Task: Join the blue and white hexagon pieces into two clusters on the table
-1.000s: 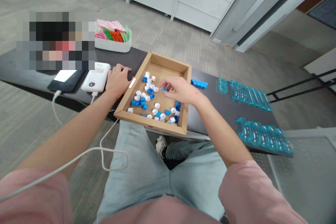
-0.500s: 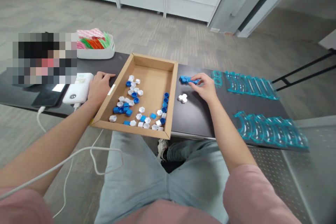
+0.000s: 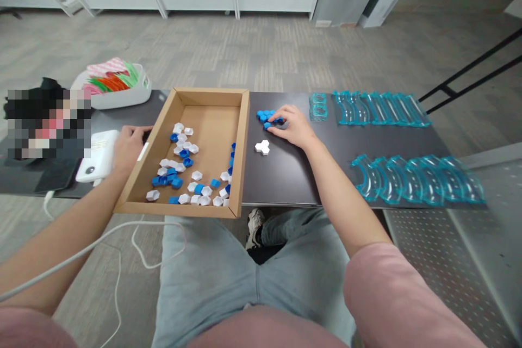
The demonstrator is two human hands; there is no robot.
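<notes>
My right hand (image 3: 292, 126) has its thumb and fingers closed around the near right side of a small cluster of blue hexagonal pieces (image 3: 264, 114). A single blue hexagonal piece (image 3: 267, 125) sits by the fingertips at the cluster's near edge. The fingers partly hide the cluster's right end. Just nearer to me, a group of joined white hexagonal pieces (image 3: 262, 147) lies on the dark table. My left hand (image 3: 127, 147) rests beside the cardboard tray's (image 3: 240, 174) left wall, fingers stretched and partly hidden. Loose white and blue hexagonal pieces (image 3: 197, 175) lie inside the tray.
A white power bank (image 3: 98, 155) with a cable stands left of my left hand. Behind it is a white basket (image 3: 122, 99) of colourful items. Clear teal plastic parts lie in a far row (image 3: 379, 109), a near row (image 3: 416, 179) and a small stack (image 3: 318, 107).
The camera view has turned, so the table things appear further left. My right hand has shifted slightly, and a blue piece now shows at the cluster's near side. My left hand stays beside the tray.
</notes>
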